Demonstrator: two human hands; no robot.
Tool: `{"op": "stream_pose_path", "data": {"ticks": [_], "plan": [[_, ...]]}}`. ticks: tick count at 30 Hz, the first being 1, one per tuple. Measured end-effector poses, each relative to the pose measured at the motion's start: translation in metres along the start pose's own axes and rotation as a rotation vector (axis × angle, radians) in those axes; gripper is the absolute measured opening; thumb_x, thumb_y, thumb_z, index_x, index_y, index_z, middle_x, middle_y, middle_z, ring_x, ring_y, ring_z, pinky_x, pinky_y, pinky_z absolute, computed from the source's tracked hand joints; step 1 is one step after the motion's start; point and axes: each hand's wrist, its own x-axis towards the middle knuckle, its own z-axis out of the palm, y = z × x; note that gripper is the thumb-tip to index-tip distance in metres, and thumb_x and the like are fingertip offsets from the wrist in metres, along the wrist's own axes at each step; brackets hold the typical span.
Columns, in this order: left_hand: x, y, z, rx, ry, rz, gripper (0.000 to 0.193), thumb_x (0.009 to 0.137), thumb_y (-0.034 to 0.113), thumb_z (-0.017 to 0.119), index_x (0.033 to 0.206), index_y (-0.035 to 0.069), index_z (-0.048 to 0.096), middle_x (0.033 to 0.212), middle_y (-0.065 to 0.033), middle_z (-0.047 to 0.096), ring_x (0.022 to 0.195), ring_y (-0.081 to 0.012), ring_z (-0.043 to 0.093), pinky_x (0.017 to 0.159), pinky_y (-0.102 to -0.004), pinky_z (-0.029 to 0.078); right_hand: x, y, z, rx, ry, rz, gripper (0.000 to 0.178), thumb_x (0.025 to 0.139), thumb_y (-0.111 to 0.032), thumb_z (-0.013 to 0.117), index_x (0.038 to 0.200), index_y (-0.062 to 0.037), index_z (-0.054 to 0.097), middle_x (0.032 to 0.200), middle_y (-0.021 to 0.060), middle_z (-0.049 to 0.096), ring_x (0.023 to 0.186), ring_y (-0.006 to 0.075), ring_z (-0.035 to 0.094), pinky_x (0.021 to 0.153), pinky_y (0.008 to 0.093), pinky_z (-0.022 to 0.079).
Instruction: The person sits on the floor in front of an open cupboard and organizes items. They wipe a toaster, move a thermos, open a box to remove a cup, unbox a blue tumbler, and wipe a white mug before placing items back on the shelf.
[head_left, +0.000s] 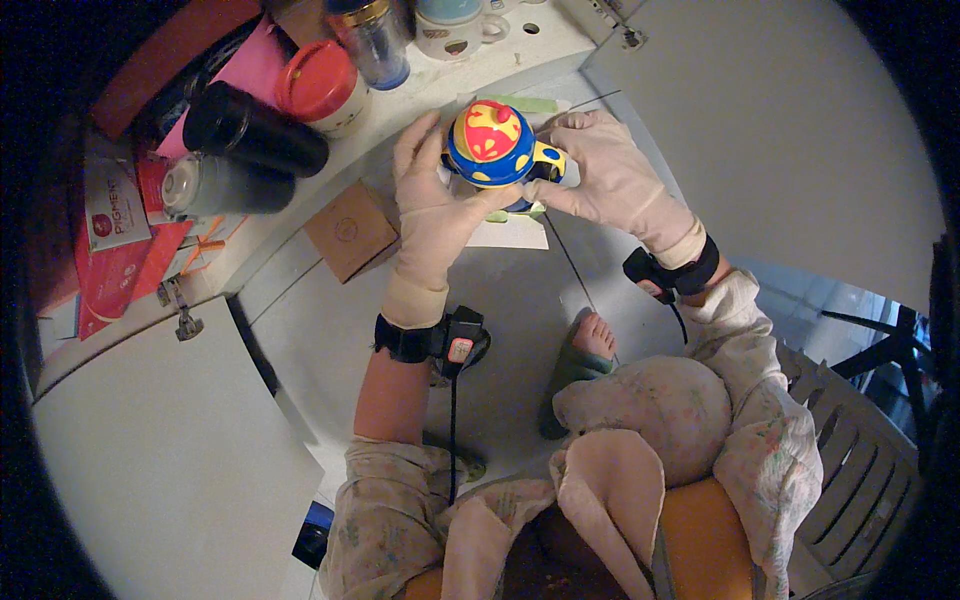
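Between my two gloved hands is a small lidded cup [490,150] with a blue body, yellow spots, a red and yellow domed lid with a red knob, and a yellow handle at its right side. My left hand [430,185] closes around the cup's left side, its thumb reaching under the front. My right hand [605,180] grips it by the handle, fingers curled behind. Part of the cup's lower body is hidden by my fingers. Under it, a white sheet [515,235] with green parts shows on the floor.
An open cabinet spreads ahead, with a door [150,450] at left and another [780,130] at right. On its shelf are a black flask [255,130], a red-lidded jar [318,85], a glass bottle [375,45] and a mug [448,38]. A brown box [350,232] lies on the floor.
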Motion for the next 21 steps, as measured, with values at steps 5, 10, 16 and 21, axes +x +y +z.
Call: {"op": "stream_pose_path", "data": {"ticks": [5, 10, 16, 21], "plan": [[0.004, -0.001, -0.011, -0.51, -0.027, -0.204, 0.079, 0.059, 0.011, 0.087, 0.13, 0.002, 0.053, 0.131, -0.0105, 0.045, 0.12, -0.024, 0.051, 0.106, -0.035, 0.042, -0.002, 0.005, 0.0, 0.123, -0.018, 0.038, 0.041, 0.076, -0.025, 0.073, 0.112, -0.0062, 0.064, 0.098, 0.0137, 0.067, 0.096, 0.0328, 0.061, 0.09, 0.0393, 0.045], [0.01, -0.01, -0.016, -0.183, -0.056, 0.02, 0.082, 0.057, 0.014, 0.089, 0.129, 0.0, 0.054, 0.131, -0.0102, 0.047, 0.122, -0.0251, 0.05, 0.105, -0.0358, 0.043, -0.006, 0.007, -0.002, 0.16, 0.033, 0.011, 0.041, 0.075, -0.02, 0.074, 0.113, -0.007, 0.064, 0.103, 0.013, 0.068, 0.099, 0.0323, 0.061, 0.093, 0.0388, 0.045], [0.006, -0.007, -0.002, 0.139, -0.1, 0.031, 0.087, 0.048, 0.033, 0.092, 0.129, 0.02, 0.062, 0.135, -0.0085, 0.047, 0.124, -0.0326, 0.045, 0.105, -0.045, 0.041, -0.01, -0.005, -0.011, 0.115, 0.011, 0.082, 0.042, 0.074, -0.027, 0.077, 0.11, -0.0076, 0.066, 0.098, 0.0135, 0.069, 0.095, 0.0331, 0.061, 0.088, 0.0402, 0.045], [0.002, 0.001, 0.002, 0.189, -0.145, 0.021, 0.083, 0.048, 0.024, 0.091, 0.126, 0.016, 0.065, 0.131, -0.0115, 0.052, 0.123, -0.03, 0.051, 0.106, -0.0399, 0.042, -0.011, -0.015, -0.015, 0.063, -0.066, 0.289, 0.043, 0.07, -0.039, 0.081, 0.097, -0.0074, 0.07, 0.086, 0.0122, 0.068, 0.088, 0.0325, 0.06, 0.082, 0.0406, 0.045]]}}
